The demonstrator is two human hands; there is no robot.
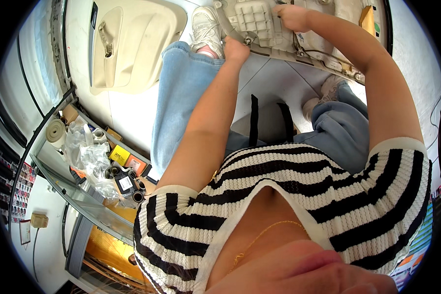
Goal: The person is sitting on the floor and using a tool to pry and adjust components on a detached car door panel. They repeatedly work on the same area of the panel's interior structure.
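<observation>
The back of a beige car door panel (323,49), with ribs, clips and a thin cable, lies on the tiled floor at the top of the view. My left hand (236,50) is closed at its near left edge, beside a round metal fitting (250,38); the fingertips are partly hidden. Farther right, my right hand (295,18) is over the panel with its fingers curled in. Whatever it pinches is too small to make out. Just below it a dark metal piece (299,45) lies against the panel.
Another beige door panel (132,44) lies face up on the left. My white shoe (206,28) stands between the two panels. A glass display case (78,196) at the left holds plastic bags (94,159), a yellow box (119,155) and a cream roll (56,132).
</observation>
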